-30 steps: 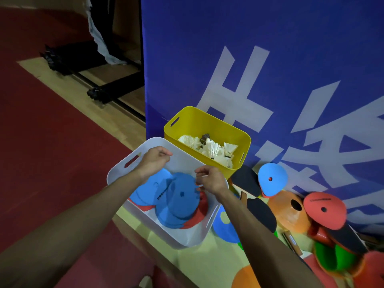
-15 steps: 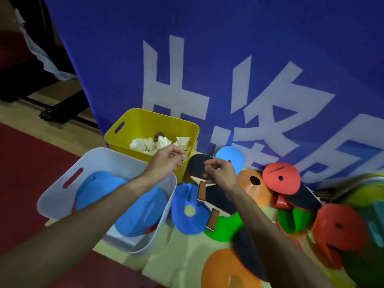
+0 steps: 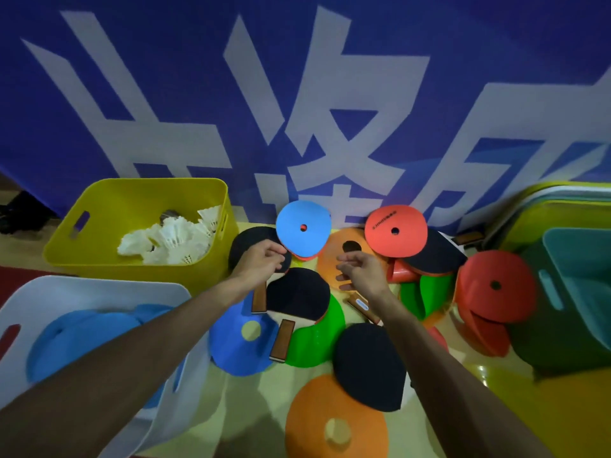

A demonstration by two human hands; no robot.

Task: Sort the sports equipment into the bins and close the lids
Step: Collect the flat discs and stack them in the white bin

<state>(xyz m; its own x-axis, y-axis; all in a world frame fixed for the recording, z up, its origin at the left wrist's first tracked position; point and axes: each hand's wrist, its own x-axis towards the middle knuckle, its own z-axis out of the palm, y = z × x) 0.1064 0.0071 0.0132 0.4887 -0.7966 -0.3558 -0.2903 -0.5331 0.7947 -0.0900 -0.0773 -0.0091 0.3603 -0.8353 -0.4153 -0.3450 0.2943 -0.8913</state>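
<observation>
Both forearms are stretched from the bottom edge toward the centre of the frame. The left hand (image 3: pixel 261 261) is held palm down with fingers curled at the black paddle (image 3: pixel 246 246); whether it is gripped cannot be told. The right hand (image 3: pixel 362 271) is held loosely curled and empty above an orange disc (image 3: pixel 332 259). Shuttlecocks (image 3: pixel 172 239) are seen in the yellow bin (image 3: pixel 99 200), upper left. The teal bin (image 3: pixel 582 269) is blurred and cut off at the right.

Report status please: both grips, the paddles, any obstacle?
Left grip over black paddle, hold unclear. Right grip loose, empty, above orange disc. Pile unsorted: second paddle overlaps green disc.
</observation>
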